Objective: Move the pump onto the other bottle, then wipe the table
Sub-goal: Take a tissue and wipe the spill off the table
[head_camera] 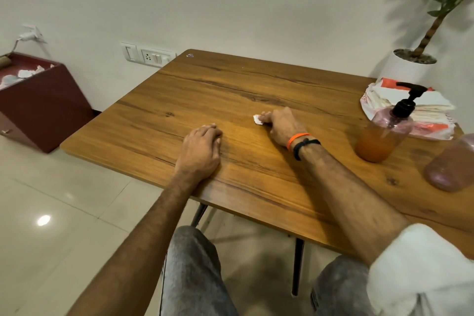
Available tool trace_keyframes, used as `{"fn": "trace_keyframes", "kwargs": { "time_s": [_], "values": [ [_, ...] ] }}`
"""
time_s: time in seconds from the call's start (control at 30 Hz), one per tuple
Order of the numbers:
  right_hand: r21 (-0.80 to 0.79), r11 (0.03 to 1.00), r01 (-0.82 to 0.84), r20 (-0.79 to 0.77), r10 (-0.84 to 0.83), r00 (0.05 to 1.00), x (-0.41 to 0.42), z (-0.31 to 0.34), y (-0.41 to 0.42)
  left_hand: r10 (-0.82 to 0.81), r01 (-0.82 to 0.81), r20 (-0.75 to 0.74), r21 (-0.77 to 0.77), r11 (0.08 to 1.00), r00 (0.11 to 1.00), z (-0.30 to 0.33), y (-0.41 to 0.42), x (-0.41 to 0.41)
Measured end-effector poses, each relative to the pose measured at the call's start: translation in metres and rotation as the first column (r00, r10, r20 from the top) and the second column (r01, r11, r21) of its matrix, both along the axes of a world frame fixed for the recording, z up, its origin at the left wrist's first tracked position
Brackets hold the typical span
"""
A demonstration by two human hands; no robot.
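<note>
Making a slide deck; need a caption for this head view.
Right hand wipes the table with a tissue; pump sits on the orange-liquid bottle.

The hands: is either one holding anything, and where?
The right hand grips a small white tissue, only its tip showing. The left hand holds nothing.

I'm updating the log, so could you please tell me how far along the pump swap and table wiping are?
The swap looks done: the black pump sits on the bottle of orange liquid, while the other bottle at the right edge shows no pump in view. Wiping is in hand: the right hand presses a small white tissue on the table; the left hand rests flat. The remaining surface is left.
</note>
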State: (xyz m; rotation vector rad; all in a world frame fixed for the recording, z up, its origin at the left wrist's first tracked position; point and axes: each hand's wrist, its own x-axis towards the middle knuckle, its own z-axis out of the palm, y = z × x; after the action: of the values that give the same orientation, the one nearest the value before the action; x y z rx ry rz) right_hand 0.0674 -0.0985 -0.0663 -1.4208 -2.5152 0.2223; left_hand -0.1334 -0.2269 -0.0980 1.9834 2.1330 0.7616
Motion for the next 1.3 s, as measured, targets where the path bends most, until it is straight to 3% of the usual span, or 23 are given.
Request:
{"fn": "trace_keyframes", "kwargs": {
  "time_s": [0.23,0.43,0.57,0.67,0.77,0.83,0.93,1.07,1.17,1.3],
  "values": [
    [-0.016,0.973,-0.231,0.043,0.231,0.972,-0.054,-0.003,-0.027,0.051,-0.055,0.153,0.021,0.998,0.987,0.007,-0.003,-0.001],
    [-0.026,0.912,-0.409,-0.102,0.405,0.909,-0.018,0.003,-0.095,0.050,-0.051,0.215,-0.004,0.999,0.975,0.015,-0.009,-0.006],
    [-0.129,0.866,-0.484,-0.166,0.462,0.871,0.009,0.008,-0.129,0.000,0.006,0.156,-0.040,0.999,0.988,0.015,-0.022,-0.015],
    [-0.165,0.906,-0.389,-0.355,0.314,0.881,0.015,0.016,-0.125,-0.028,0.032,0.122,-0.035,0.999,0.992,0.011,-0.026,-0.019],
    [-0.040,0.990,-0.136,-0.501,0.098,0.860,0.000,0.027,-0.094,-0.012,0.014,0.102,-0.013,1.000,0.995,0.008,-0.025,-0.018],
    [0.014,0.997,-0.072,-0.454,0.070,0.888,-0.015,0.029,-0.074,0.000,0.001,0.102,-0.011,1.000,0.995,0.006,-0.025,-0.018],
    [-0.029,0.992,-0.122,-0.205,0.113,0.972,-0.034,0.020,-0.060,0.003,-0.002,0.086,-0.002,1.000,0.996,0.004,-0.025,-0.019],
    [-0.012,0.979,-0.203,-0.039,0.202,0.979,-0.038,0.012,-0.071,0.011,-0.012,0.063,0.010,1.000,0.998,0.002,-0.024,-0.018],
    [0.002,0.941,-0.339,-0.038,0.338,0.940,-0.030,0.012,-0.098,0.009,-0.010,0.054,0.007,1.000,0.998,0.003,-0.024,-0.018],
    [-0.027,0.864,-0.502,-0.163,0.492,0.855,-0.005,0.007,-0.140,0.024,-0.024,0.043,-0.005,1.000,0.999,0.003,-0.026,-0.016]
  ]
}}
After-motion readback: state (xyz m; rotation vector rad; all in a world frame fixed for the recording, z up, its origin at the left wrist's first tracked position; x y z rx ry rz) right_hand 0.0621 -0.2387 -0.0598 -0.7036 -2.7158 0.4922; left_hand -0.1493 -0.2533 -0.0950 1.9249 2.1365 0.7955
